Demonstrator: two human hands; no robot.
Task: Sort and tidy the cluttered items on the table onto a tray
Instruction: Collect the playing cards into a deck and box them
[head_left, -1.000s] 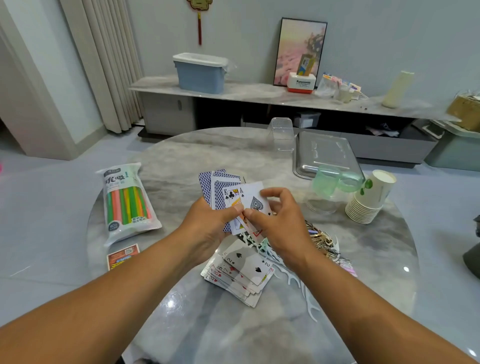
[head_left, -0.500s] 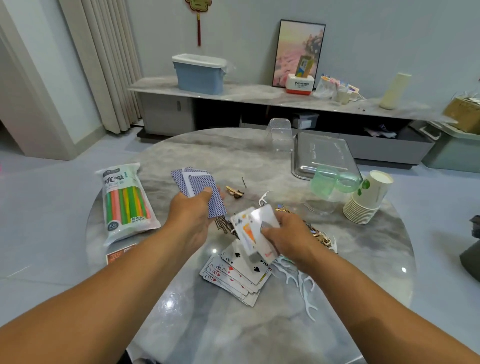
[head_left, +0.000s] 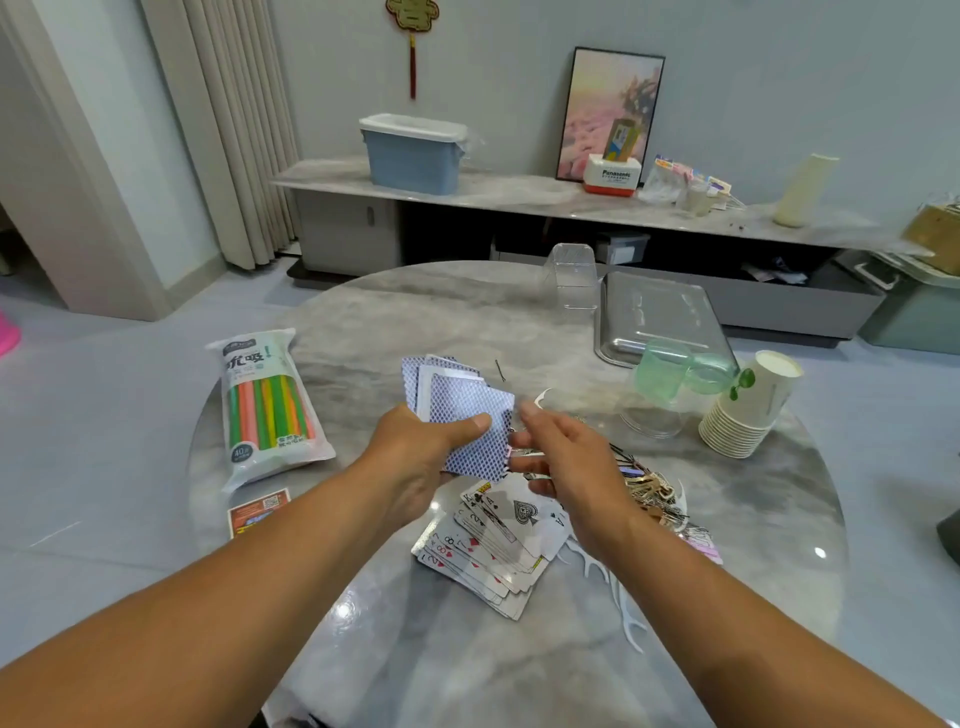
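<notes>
My left hand (head_left: 426, 447) grips a fan of blue-backed playing cards (head_left: 457, 405) above the middle of the marble table (head_left: 415, 312), thumb on the top card. My right hand (head_left: 566, 457) hovers just right of the fan with relaxed fingers and holds nothing. Below both hands lies a face-up pile of cards (head_left: 493, 545), an ace of spades on top. The steel tray (head_left: 654, 317) sits at the far right of the table.
A pack of coloured straws (head_left: 267, 405) lies at the left, a small orange card (head_left: 257, 512) near it. Green plastic cups (head_left: 680, 371), a paper cup stack (head_left: 748, 410), a clear box (head_left: 571, 275), hairpins (head_left: 654, 493) and floss picks (head_left: 613, 587) lie at the right.
The face-up cards that my right hand held now lie on the table pile. My right hand has let go and risen toward the fan in my left hand.
</notes>
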